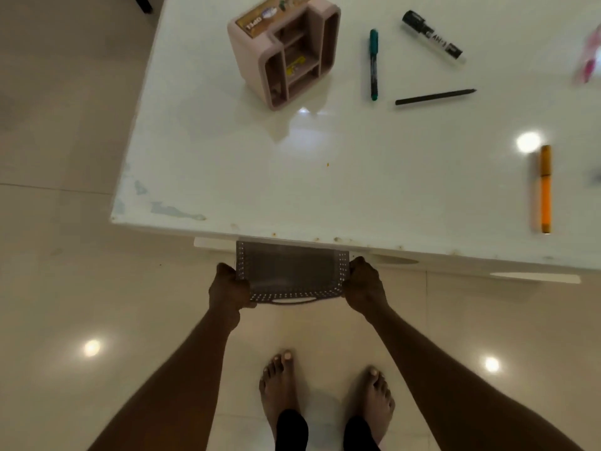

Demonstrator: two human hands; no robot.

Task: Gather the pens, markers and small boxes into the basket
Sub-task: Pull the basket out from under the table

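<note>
A grey perforated basket (290, 271) hangs just below the near edge of the white table (292, 177), partly hidden under it. My left hand (227, 289) grips its left side and my right hand (364, 284) grips its right side. On the table lie a teal pen (373, 65), a thick black-and-white marker (434, 37), a thin black pen (435, 97) and an orange marker (545, 188). A pink organizer (286, 53) stands at the back with a brown box (276, 11) in its top compartment.
A pink, blurred item (590, 56) lies at the table's far right edge. My bare feet (325, 395) stand on the glossy tiled floor (65, 288) below the basket. A dark leg of some furniture (143, 3) shows at the top left.
</note>
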